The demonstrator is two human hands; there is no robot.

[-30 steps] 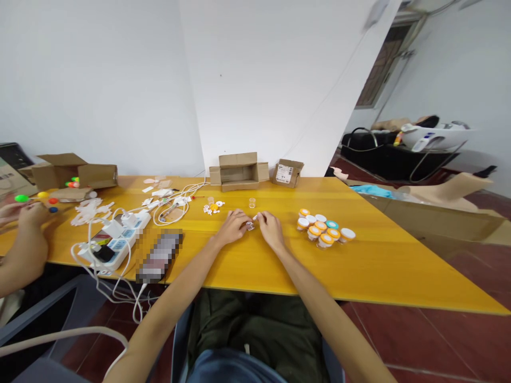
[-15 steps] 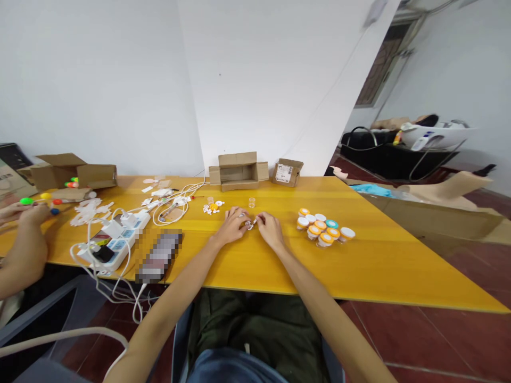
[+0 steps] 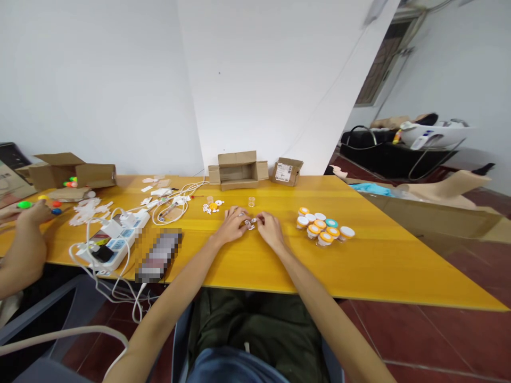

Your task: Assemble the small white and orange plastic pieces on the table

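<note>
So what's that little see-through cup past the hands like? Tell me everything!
The small transparent cup is round and could be plastic or glass. It stands upright on the yellow table, whose colour shows through its sides, beyond the gap between the left hand and right hand. Neither touches it. No lid shows on top, and it's too small to tell whether anything is inside.

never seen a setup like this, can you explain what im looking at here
There is no machine here: a camera worn on someone's head looks forward and down at their own bare hands. The left hand and right hand are close together over a yellow-brown table, both at small white pieces; how each piece is gripped is too small to tell. To the right stand lidded containers; beyond the hands, an open cardboard box. Left lies a power strip, and farther left, another person's hand.
</note>
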